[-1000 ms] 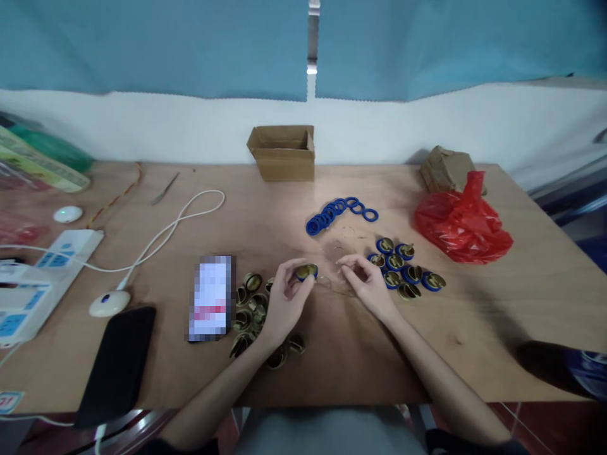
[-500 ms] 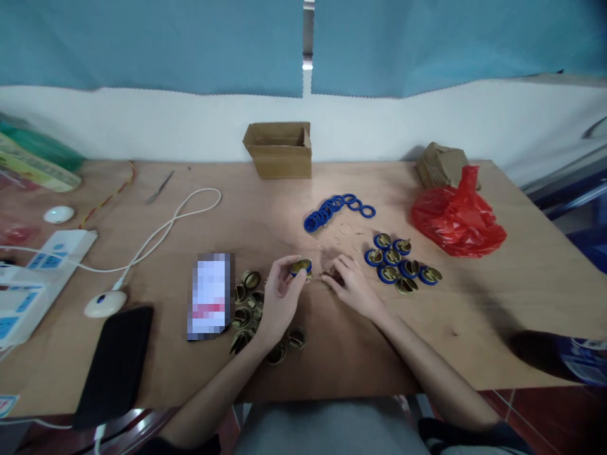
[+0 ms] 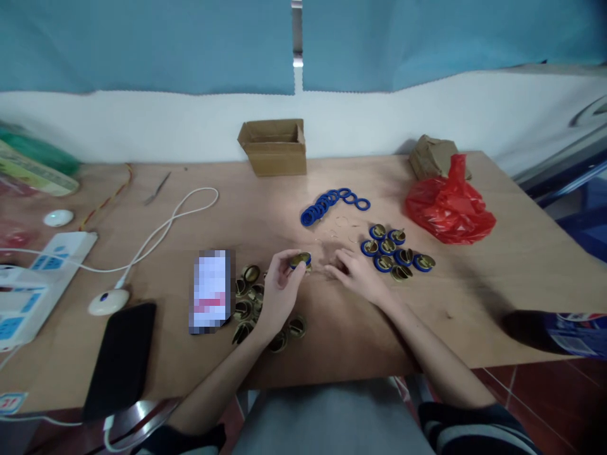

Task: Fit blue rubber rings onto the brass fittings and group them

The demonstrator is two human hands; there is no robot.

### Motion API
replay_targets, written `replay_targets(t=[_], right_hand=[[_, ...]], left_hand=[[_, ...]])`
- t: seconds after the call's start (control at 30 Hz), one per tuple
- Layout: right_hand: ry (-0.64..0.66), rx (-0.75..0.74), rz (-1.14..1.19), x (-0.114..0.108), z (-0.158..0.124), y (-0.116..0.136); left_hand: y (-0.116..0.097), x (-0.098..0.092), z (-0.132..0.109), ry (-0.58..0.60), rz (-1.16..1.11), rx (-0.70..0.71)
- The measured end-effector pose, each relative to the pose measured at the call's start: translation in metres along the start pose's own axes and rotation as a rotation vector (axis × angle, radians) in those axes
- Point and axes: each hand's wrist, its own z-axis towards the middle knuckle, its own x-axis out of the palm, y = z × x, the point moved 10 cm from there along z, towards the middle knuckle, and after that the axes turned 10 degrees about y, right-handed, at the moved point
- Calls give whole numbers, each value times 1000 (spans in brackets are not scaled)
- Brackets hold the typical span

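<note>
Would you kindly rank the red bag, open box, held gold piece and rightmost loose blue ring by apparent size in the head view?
1. Red bag
2. Open box
3. Held gold piece and loose blue ring, unranked: the piece is nearer the camera and partly covered by the left hand.

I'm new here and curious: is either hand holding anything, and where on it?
The left hand holds a blue-edged, brass-coloured piece, pinched by its rim. Whether the right hand holds anything cannot be told.

Blue rings; brassy metal pieces; red bag.
</note>
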Motion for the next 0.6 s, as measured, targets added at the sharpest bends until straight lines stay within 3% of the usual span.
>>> replay_targets(t=[0.13, 0.23, 0.6], right_hand=[[57, 281, -117, 13, -5, -8], [106, 367, -235, 20, -7, -5], [79, 290, -250, 23, -5, 2]], left_hand=[[-1, 1, 1, 13, -7, 16], [-2, 1, 1, 10, 1, 22], [-1, 1, 3, 18, 14, 33]])
